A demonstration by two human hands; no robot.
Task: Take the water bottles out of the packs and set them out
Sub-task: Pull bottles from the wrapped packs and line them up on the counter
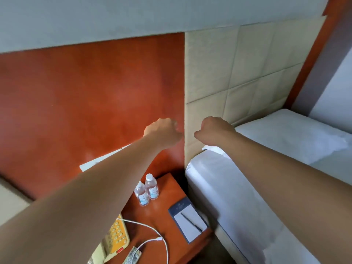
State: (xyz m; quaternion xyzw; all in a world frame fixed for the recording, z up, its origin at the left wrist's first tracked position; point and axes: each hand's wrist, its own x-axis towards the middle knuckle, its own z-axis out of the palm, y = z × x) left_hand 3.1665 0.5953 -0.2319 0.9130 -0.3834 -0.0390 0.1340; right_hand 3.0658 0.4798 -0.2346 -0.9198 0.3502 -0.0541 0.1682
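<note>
Two small clear water bottles with white caps, one (142,194) beside the other (152,187), stand upright and touching at the back of a red-brown wooden nightstand (165,208). Both my arms reach out well above them, toward the wall. My left hand (162,133) and my right hand (213,130) hang with the wrists bent down and the fingers loosely curled. I see nothing in either hand. The fingertips are hidden behind the backs of the hands. No bottle pack is in view.
On the nightstand lie a notepad with a pen (188,219), a white cable (152,235) and a beige telephone (114,239). A white-sheeted bed (238,197) with a pillow (295,136) stands to the right, against a padded beige headboard (238,73).
</note>
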